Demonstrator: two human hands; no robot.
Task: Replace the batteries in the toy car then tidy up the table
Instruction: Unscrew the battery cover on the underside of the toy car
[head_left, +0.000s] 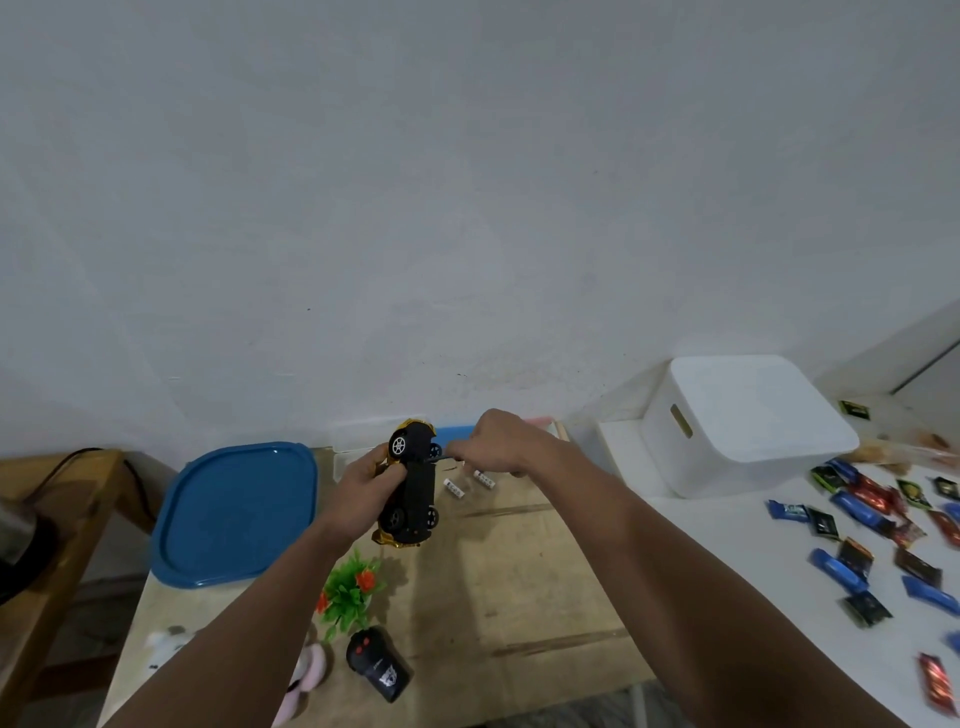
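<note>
- Head view shows the toy car (413, 483) held up above the wooden table (519, 597), belly turned toward the camera so the black underside and all four wheels face out.
- Left hand (363, 486) has its fingers wrapped round the car's gold body from the left side, gripping it firmly.
- Right hand (498, 441) is closed round a thin tool, probably a small screwdriver (441, 457), whose tip meets the underside near the upper wheels; the tip itself is too small to read.
- My reading: the step in hand is working the screw of the battery cover, so the task is at an early stage.
- To do it well, keep the car still with the left grip, hold the tool square to the screw, and press in while turning so the tip does not slip out.
- Lowering the car closer to the table would help, since a loosened screw could drop and roll away.
- Two white batteries (453, 489) lie on the table just beyond the car; whether they are fresh or spent I cannot tell.
- A black remote (379, 665), a small plastic plant (349, 592) and a blue lid (236, 514) also sit on the table for tidying later.
</note>
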